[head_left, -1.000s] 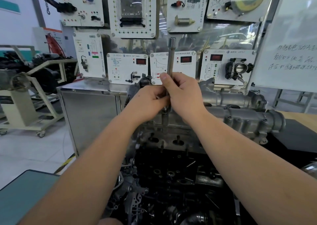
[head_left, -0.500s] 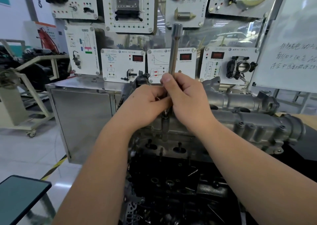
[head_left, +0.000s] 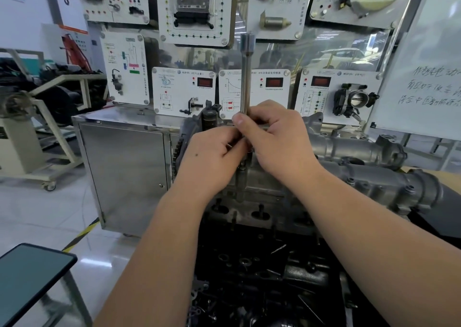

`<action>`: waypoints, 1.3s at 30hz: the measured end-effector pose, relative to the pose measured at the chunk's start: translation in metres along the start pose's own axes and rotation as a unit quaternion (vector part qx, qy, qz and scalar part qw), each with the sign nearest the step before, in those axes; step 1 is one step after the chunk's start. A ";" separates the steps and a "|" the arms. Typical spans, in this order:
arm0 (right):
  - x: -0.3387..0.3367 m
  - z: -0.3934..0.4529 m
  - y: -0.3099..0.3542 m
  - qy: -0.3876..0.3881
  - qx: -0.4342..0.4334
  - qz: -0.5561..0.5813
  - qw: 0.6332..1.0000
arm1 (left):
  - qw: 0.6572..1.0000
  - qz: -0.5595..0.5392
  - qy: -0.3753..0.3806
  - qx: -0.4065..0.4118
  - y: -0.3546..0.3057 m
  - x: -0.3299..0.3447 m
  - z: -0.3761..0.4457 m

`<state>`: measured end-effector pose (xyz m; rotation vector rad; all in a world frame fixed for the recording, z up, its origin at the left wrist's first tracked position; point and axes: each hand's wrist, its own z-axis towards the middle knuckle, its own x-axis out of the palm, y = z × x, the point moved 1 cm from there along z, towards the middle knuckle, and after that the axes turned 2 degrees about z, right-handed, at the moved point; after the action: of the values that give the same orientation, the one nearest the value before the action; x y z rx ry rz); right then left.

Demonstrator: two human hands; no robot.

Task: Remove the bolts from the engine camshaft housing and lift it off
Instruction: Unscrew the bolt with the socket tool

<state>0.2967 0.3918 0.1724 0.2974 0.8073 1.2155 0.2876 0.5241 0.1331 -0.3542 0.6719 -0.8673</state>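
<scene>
A grey cast camshaft housing [head_left: 369, 174] lies across the top of the engine, running from the centre to the right. A long steel socket extension bar [head_left: 246, 77] stands upright over the housing's left end. My right hand [head_left: 277, 139] grips the bar's lower part. My left hand [head_left: 212, 157] is closed around the bar's bottom, just above a bolt [head_left: 241, 169] in the housing. The tool's tip is hidden by my fingers.
Dark engine block [head_left: 262, 276] with loose small parts sits below my arms. A steel cabinet [head_left: 124, 167] stands left of the engine, with training panels [head_left: 184, 89] behind. A dark tablet [head_left: 27, 276] lies at the lower left. A whiteboard [head_left: 424, 77] leans at the right.
My view has shifted slightly; the hands stay clasped around the upright bar at the same bolt, with only small finger movement.
</scene>
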 end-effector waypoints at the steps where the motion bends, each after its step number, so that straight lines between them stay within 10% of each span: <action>1: -0.001 0.000 0.003 -0.003 0.011 0.005 1.000 | 1.000 -0.004 0.004 -0.001 -0.001 0.000 0.000; 13: 0.003 0.046 0.061 -0.076 0.068 0.287 0.952 | 0.998 -0.056 0.013 -0.018 0.003 0.009 -0.005; 23: 0.004 0.053 0.057 0.035 0.115 0.374 0.920 | 0.991 -0.123 0.051 -0.027 0.010 0.003 -0.009; 31: 0.009 0.021 0.026 -0.044 -0.028 0.075 0.996 | 0.987 -0.158 0.022 -0.032 0.007 0.005 -0.004; 39: -0.005 0.021 0.012 0.007 -0.054 -0.085 0.995 | 0.981 -0.185 0.039 -0.043 0.012 0.008 -0.001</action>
<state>0.3023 0.3955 0.1962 0.1288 0.7600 1.0968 0.2971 0.5253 0.1225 -0.5361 0.7287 -1.2125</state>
